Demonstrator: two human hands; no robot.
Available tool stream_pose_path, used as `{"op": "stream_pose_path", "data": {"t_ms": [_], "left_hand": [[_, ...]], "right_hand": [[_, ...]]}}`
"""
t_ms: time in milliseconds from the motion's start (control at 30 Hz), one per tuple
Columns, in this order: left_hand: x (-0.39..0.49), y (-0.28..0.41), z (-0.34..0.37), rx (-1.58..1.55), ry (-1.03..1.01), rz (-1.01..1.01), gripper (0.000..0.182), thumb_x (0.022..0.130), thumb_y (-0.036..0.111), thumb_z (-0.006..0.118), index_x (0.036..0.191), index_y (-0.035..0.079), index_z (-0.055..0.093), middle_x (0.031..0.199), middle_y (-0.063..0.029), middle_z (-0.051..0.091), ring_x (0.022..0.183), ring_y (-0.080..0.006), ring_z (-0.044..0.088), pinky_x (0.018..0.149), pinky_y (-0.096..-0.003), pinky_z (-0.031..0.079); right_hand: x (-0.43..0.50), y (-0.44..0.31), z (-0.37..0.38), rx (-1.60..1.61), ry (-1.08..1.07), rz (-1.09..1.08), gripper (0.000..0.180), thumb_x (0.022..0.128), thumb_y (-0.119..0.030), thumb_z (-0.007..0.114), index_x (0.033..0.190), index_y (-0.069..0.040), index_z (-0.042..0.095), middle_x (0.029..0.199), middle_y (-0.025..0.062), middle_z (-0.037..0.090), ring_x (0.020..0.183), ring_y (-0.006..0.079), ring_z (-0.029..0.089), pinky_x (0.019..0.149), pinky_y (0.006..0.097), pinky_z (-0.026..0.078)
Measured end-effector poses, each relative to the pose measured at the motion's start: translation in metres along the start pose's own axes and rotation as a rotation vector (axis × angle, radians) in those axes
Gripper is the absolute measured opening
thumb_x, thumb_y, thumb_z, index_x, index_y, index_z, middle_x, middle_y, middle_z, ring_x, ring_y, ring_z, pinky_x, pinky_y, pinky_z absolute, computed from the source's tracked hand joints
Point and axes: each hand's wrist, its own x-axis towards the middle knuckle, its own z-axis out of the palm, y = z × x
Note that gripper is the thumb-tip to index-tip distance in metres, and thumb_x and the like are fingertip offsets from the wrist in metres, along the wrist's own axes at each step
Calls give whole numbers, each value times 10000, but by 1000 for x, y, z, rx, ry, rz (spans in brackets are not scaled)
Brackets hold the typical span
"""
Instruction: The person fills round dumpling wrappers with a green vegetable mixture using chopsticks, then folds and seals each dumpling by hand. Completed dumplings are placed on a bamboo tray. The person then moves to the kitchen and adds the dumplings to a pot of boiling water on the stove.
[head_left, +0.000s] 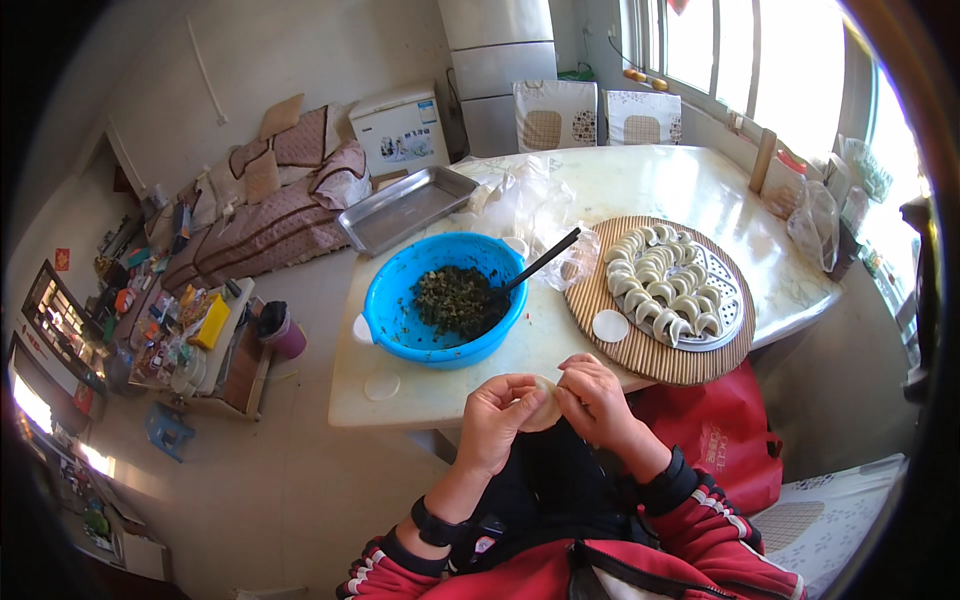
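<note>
Just past the table's near edge, above my lap, my left hand (495, 420) holds a round dough wrapper (546, 416) between thumb and fingers. My right hand (598, 401) pinches the wrapper's right edge; whether filling is inside cannot be told. Beyond my left hand sits a blue plastic basin (382, 330) with dark green chopped filling (454, 300) and a black-handled utensil (544, 259) leaning on its rim. To the right, many folded dumplings (660, 291) lie in curved rows on a perforated metal tray (731, 311), set on a round ribbed mat (589, 300).
One flat wrapper (610, 326) lies on the mat, another (382, 386) on the marble-patterned table (349, 352). Behind the basin are a metal baking tray (409, 206) and crumpled plastic bags (525, 195). A red bag (712, 442) stands below the mat's near edge.
</note>
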Motion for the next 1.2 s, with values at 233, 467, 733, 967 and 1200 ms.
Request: {"op": "stream_pose_path", "data": {"t_ms": [233,467,733,967,1200], "left_hand": [[-3,6,-5,168,-60,-3,181,877,60,705,1033,-5,640,921,-69,688,809,-109,648,717,-226,523],[-4,8,-4,237,-8,79,179,882,49,695,1034,-22,633,922,-63,689,821,-123,658,733,-239,550],[-7,11,22,921,113,629,72,839,70,708,873,8,693,763,-134,673,669,-249,667,587,-319,512],[-2,14,32,1382,-54,828,227,887,141,619,716,59,492,640,-110,486,564,-339,525,501,-436,413],[5,-4,59,1422,-110,1014,254,887,135,612,688,78,465,602,-91,429,532,-326,494,494,-436,394]], "right_hand": [[2,-3,-2,-20,-33,-38,180,860,-85,618,716,-18,533,692,144,582,693,334,605,698,393,494],[-6,-19,-1,369,-42,367,403,797,-163,758,1153,-64,597,731,136,653,622,263,661,599,318,526],[-11,-31,-8,-155,-24,186,303,816,-115,669,1116,-86,643,871,120,690,785,308,674,674,401,537],[-21,-31,-25,-56,49,240,330,808,-44,642,1133,-92,665,884,115,691,781,301,673,676,378,542],[-22,-32,-54,168,110,350,341,772,34,632,1089,-72,702,818,148,670,710,246,662,663,321,531]]}}
